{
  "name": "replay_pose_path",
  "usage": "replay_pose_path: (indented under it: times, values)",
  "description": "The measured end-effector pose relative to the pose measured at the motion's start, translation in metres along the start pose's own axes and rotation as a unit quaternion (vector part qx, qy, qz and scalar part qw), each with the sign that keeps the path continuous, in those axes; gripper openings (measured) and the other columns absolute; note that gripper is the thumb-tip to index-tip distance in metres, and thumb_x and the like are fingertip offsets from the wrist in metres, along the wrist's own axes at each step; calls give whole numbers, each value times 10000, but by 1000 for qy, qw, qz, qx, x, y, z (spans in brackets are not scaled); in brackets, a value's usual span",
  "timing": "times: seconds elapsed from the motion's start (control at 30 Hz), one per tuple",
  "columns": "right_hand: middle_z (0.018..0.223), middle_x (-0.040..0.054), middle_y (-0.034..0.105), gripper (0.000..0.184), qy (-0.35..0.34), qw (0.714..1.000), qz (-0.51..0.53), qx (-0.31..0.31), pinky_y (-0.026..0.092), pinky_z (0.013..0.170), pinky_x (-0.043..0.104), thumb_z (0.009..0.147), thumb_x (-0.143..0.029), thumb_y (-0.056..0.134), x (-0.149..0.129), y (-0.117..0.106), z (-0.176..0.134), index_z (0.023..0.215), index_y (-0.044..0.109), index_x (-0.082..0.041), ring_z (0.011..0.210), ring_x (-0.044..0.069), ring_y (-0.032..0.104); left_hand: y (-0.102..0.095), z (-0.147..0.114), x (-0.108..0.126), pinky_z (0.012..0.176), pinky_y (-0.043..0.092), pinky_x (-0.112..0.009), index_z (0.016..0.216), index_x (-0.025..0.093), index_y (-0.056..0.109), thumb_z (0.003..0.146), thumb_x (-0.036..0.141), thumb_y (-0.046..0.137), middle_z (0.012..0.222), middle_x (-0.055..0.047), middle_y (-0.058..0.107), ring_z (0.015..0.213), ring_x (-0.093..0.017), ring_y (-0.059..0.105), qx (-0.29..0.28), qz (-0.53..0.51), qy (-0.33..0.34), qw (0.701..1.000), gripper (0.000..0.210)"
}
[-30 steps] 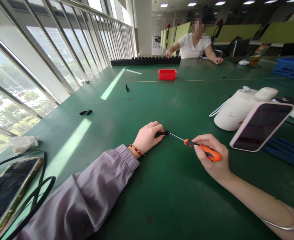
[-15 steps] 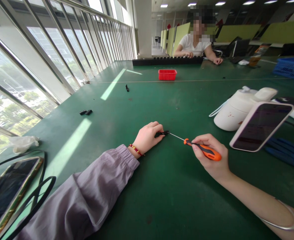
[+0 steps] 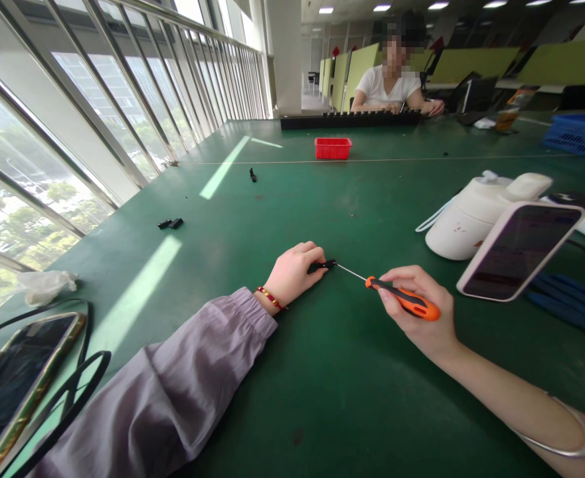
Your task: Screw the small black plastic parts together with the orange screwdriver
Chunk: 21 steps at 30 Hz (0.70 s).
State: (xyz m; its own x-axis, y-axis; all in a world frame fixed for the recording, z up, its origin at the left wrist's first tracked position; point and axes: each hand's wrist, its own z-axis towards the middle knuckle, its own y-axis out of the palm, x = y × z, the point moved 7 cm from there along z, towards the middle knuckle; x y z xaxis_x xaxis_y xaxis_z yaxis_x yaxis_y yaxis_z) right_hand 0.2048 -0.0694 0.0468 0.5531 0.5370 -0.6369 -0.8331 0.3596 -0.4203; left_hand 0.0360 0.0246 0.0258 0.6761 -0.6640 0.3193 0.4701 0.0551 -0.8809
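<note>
My left hand (image 3: 296,269) rests on the green table (image 3: 322,372), its fingers pinching a small black part (image 3: 328,264) whose kind I cannot make out. An orange and black screwdriver (image 3: 414,304) is gripped in my right hand (image 3: 429,318). Its thin shaft points left, and the tip meets the right end of the black part. Part of that piece is hidden under my left fingers.
Small black pieces (image 3: 176,223) lie to the left, and another black piece (image 3: 253,175) lies farther back. A red bin (image 3: 333,149) and a long black strip (image 3: 352,120) are ahead. At right stand a white bottle (image 3: 464,219) and a propped phone (image 3: 521,252); another phone (image 3: 18,378) is left.
The long black strip at the far edge has shifted right, and the person behind it has moved their arms. My right fingers have shifted slightly on the screwdriver; my left hand looks still.
</note>
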Motion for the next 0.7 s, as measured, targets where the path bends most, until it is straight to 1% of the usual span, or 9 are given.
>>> replay_pose_path:
  times: [0.1, 0.17, 0.23, 0.33, 0.4, 0.47, 0.57, 0.63, 0.7]
  values:
    - [772, 6, 630, 102, -5, 1000, -7, 16, 520, 546, 238, 777, -192, 640, 0, -1, 0, 853, 576, -217, 603, 125, 630, 0, 0, 0, 687, 434, -249, 821, 198, 568, 809, 217, 592, 911, 0, 614, 826, -145, 572, -1, 1, 0, 1000, 32]
    - [816, 13, 614, 137, -12, 999, -4, 39, 520, 553, 238, 763, -184, 650, -1, -3, 0, 871, 576, -221, 640, 128, 623, 1, 0, 0, 687, 433, -249, 818, 198, 569, 808, 216, 592, 909, 0, 614, 827, -146, 571, 0, 3, 0, 1000, 32]
    - [826, 11, 587, 185, -19, 999, 6, 48, 511, 566, 244, 753, -163, 649, 0, -4, 0, 906, 564, -224, 659, 127, 598, 1, 0, 0, 688, 433, -249, 818, 197, 569, 806, 212, 594, 907, 0, 614, 827, -146, 570, 2, 4, 1, 1000, 31]
    - [764, -12, 536, 239, -11, 999, 17, 24, 490, 579, 256, 759, -151, 631, 3, -2, -1, 969, 546, -227, 634, 120, 553, 1, 0, 0, 690, 433, -248, 818, 198, 569, 803, 208, 597, 905, 2, 614, 825, -144, 568, 3, 4, 2, 1000, 34]
    - [681, -36, 522, 221, 4, 1000, 12, -2, 471, 561, 251, 775, -161, 625, 6, 1, -1, 969, 544, -229, 581, 113, 538, 1, 1, 0, 690, 433, -246, 818, 198, 569, 805, 211, 596, 906, 2, 614, 824, -142, 568, 4, 4, 4, 1000, 32]
    - [644, -44, 548, 179, 16, 1000, 7, -15, 462, 546, 243, 789, -173, 625, 8, 3, -2, 940, 550, -230, 550, 108, 548, 1, 1, 0, 686, 432, -245, 817, 199, 570, 807, 214, 593, 905, 3, 614, 818, -140, 567, 5, 4, 4, 1000, 29]
    - [750, -12, 597, 169, 6, 1000, 0, 10, 478, 569, 240, 777, -178, 645, 6, 1, -2, 917, 565, -229, 617, 116, 584, 1, 0, -1, 681, 431, -244, 819, 198, 572, 807, 215, 592, 903, 3, 613, 812, -139, 566, 5, 5, 4, 1000, 28]
    - [825, 3, 579, 215, -8, 999, 15, 27, 490, 587, 240, 761, -160, 649, 4, -1, -1, 946, 563, -230, 674, 121, 585, 1, 0, -1, 681, 430, -245, 821, 197, 573, 809, 222, 592, 903, 1, 613, 814, -140, 566, 6, 5, 4, 1000, 33]
    - [824, -1, 542, 281, -14, 999, 41, 18, 498, 611, 251, 757, -135, 632, 3, 1, -1, 1005, 541, -232, 686, 123, 570, 1, 0, -1, 681, 430, -246, 821, 197, 574, 813, 231, 592, 904, 0, 613, 813, -141, 566, 7, 4, 4, 1000, 40]
